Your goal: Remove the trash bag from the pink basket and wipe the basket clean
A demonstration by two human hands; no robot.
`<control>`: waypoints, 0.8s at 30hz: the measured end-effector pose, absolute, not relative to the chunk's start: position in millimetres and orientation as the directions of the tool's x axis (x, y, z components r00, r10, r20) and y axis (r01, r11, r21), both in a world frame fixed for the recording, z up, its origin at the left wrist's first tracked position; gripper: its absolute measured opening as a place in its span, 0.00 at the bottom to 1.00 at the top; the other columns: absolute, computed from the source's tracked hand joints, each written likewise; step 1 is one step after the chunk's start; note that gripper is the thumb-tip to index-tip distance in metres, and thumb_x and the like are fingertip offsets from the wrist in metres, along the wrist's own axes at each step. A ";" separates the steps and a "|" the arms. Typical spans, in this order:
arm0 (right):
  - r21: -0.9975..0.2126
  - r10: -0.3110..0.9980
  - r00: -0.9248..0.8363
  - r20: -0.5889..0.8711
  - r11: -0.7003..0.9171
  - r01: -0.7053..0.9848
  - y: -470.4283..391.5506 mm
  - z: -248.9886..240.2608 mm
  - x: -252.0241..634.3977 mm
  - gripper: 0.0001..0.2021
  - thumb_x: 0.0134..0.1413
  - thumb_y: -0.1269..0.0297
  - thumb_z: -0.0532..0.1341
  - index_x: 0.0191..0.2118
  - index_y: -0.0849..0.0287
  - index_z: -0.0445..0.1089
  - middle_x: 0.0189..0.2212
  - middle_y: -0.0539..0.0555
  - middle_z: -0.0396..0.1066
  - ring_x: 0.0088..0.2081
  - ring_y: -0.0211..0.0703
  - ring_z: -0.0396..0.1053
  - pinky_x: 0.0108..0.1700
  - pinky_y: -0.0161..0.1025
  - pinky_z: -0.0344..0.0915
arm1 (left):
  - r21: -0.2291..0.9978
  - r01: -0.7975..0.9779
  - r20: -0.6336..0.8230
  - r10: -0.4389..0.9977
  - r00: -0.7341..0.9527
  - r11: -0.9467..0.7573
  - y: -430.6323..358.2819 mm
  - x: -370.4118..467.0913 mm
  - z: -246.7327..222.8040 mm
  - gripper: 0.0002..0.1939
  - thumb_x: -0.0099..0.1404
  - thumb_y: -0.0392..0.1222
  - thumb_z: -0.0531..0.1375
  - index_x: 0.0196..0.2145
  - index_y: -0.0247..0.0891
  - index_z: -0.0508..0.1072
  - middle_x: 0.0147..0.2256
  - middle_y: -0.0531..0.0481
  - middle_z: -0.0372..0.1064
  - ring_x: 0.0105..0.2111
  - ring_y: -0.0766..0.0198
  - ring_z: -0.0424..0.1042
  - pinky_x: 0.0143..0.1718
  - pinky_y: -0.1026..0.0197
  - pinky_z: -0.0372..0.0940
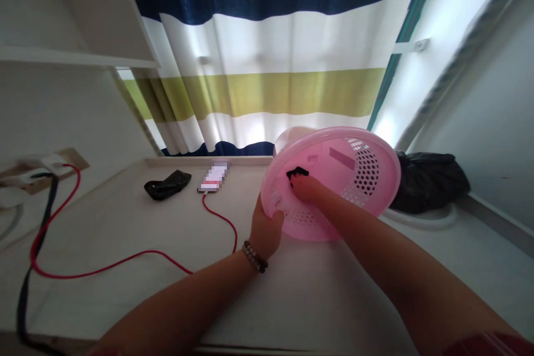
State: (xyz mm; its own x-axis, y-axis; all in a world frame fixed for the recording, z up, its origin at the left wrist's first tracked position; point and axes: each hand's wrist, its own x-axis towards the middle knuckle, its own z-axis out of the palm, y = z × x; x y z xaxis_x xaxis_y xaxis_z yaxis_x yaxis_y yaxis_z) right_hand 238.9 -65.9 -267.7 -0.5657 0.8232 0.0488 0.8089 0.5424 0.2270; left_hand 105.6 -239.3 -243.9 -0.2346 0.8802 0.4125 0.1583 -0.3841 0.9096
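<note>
A pink plastic basket (334,134) with rows of holes in its side is tilted so that its mouth faces me. My left hand (267,228), with a beaded bracelet at the wrist, grips the basket's left rim, thumb on the inside. Reaching into the basket, my right hand (303,187) is closed on a small black cloth (297,172) against the inner wall. Part of the cloth is hidden under my fingers.
On the white desk (167,228) lie a black pouch-like item (167,184) and a phone (214,177) with a red cable (225,221). A black plastic bag (429,181) sits at the right. Behind hangs a striped curtain (267,44). Plugs (45,166) stand at the left wall.
</note>
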 end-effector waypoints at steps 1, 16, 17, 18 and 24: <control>0.229 0.823 -0.564 0.070 0.537 0.812 -62.1 -270.0 240.9 0.22 0.64 0.69 0.42 0.57 0.74 0.61 0.51 0.72 0.65 0.53 0.51 0.64 0.53 0.46 0.59 | 0.916 0.160 0.398 0.882 -0.252 -0.368 -239.0 104.7 -245.5 0.24 0.56 0.30 0.57 0.51 0.40 0.66 0.49 0.44 0.69 0.50 0.54 0.69 0.55 0.45 0.64; 0.359 0.787 -0.604 -0.128 0.605 0.711 -129.7 -237.6 238.8 0.22 0.57 0.70 0.51 0.56 0.71 0.63 0.49 0.73 0.67 0.46 0.59 0.68 0.48 0.55 0.63 | 0.872 0.282 0.481 0.804 -0.348 -0.399 -228.7 86.4 -247.1 0.30 0.53 0.31 0.60 0.54 0.42 0.63 0.50 0.47 0.67 0.51 0.55 0.68 0.56 0.50 0.62; 0.363 0.769 -0.624 -0.137 0.625 0.691 -142.6 -235.4 241.8 0.22 0.56 0.71 0.51 0.56 0.71 0.63 0.49 0.72 0.67 0.46 0.58 0.69 0.50 0.55 0.62 | 0.870 0.273 0.487 0.801 -0.349 -0.410 -227.5 84.6 -249.5 0.31 0.53 0.31 0.61 0.55 0.41 0.62 0.51 0.46 0.67 0.52 0.54 0.67 0.56 0.50 0.61; 0.359 0.758 -0.640 -0.127 0.637 0.682 -153.7 -233.8 245.2 0.22 0.57 0.71 0.50 0.56 0.71 0.63 0.49 0.72 0.67 0.47 0.58 0.68 0.50 0.54 0.61 | 0.872 0.246 0.487 0.804 -0.341 -0.423 -226.2 83.3 -252.3 0.33 0.52 0.31 0.62 0.56 0.41 0.61 0.52 0.45 0.66 0.52 0.54 0.67 0.56 0.49 0.61; 0.258 0.782 -0.618 -0.079 0.615 0.745 -171.5 -232.9 255.3 0.23 0.61 0.70 0.46 0.59 0.72 0.59 0.52 0.72 0.65 0.54 0.55 0.64 0.53 0.50 0.61 | 0.905 0.006 0.423 0.901 -0.094 -0.424 -223.0 88.2 -264.9 0.36 0.53 0.38 0.66 0.58 0.39 0.58 0.55 0.40 0.64 0.54 0.51 0.67 0.58 0.45 0.61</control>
